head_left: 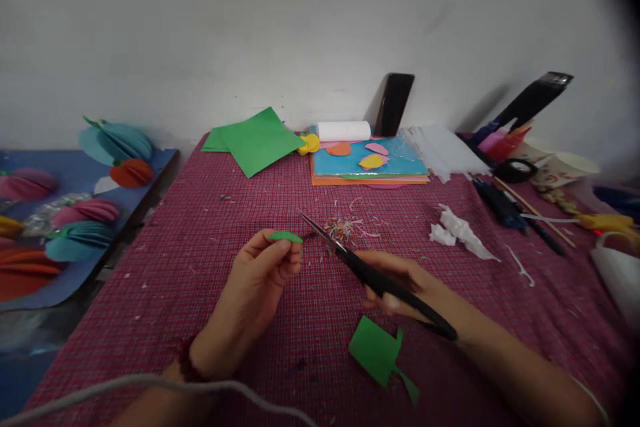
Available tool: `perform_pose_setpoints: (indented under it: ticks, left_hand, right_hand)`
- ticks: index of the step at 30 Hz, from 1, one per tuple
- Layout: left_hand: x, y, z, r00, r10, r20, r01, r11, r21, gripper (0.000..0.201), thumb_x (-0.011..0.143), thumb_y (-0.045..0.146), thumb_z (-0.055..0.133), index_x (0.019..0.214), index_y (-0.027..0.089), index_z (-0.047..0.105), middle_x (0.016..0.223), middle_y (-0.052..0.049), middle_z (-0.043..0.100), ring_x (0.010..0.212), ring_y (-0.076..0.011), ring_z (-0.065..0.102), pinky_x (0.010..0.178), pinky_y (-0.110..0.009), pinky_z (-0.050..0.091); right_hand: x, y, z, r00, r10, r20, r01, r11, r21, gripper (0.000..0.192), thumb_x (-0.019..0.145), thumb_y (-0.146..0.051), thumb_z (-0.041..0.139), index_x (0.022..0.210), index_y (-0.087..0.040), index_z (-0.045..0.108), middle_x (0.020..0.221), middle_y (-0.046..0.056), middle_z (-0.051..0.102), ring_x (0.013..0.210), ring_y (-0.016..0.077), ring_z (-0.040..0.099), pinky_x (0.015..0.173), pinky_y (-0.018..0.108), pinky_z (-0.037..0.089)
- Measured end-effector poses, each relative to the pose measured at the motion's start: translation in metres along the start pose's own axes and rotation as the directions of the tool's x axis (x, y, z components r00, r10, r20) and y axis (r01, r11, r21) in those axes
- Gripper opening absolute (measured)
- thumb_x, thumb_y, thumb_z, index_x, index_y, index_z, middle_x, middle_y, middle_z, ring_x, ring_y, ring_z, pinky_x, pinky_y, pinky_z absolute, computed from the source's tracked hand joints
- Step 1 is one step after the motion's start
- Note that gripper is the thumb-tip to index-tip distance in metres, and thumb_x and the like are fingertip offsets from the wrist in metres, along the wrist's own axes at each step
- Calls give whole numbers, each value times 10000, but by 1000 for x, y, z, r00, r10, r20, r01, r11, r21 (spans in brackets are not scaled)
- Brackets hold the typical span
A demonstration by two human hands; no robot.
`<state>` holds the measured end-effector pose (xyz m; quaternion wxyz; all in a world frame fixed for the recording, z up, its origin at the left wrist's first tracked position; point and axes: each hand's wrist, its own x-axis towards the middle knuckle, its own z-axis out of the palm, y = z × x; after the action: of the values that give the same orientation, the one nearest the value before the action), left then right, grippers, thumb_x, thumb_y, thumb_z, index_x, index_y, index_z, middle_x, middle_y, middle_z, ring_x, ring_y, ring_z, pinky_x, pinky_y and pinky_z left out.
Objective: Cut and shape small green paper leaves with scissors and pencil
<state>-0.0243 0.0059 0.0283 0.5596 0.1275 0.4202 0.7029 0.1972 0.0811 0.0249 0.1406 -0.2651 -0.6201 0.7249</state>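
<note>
Checked cloth (210,260): left hand (255,287) pinches green piece (285,236); right hand (400,283) grips scissors (360,263).

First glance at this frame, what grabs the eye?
Centre frame: the left hand pinches a small green paper piece, and the right hand holds black scissors whose blades point at it. A cut green paper scrap lies on the red checked tablecloth below the scissors. On the blue board at far left sit folded paper ornaments in teal, pink and orange.
</note>
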Motion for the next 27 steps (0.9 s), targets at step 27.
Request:
perform_pose_setpoints:
  ticks: [27]
  left_hand:
    - [3, -6, 0, 996, -33, -88, 39, 997, 60, 151, 608, 118, 740, 657, 139, 599, 630, 24, 609, 560, -74, 567, 523, -179, 481]
  right_hand:
    - [11, 1, 9, 987, 108, 116, -113, 993, 45, 660, 694, -435, 743, 1270, -178, 547, 769, 3, 507, 583, 73, 396, 474, 197, 288]
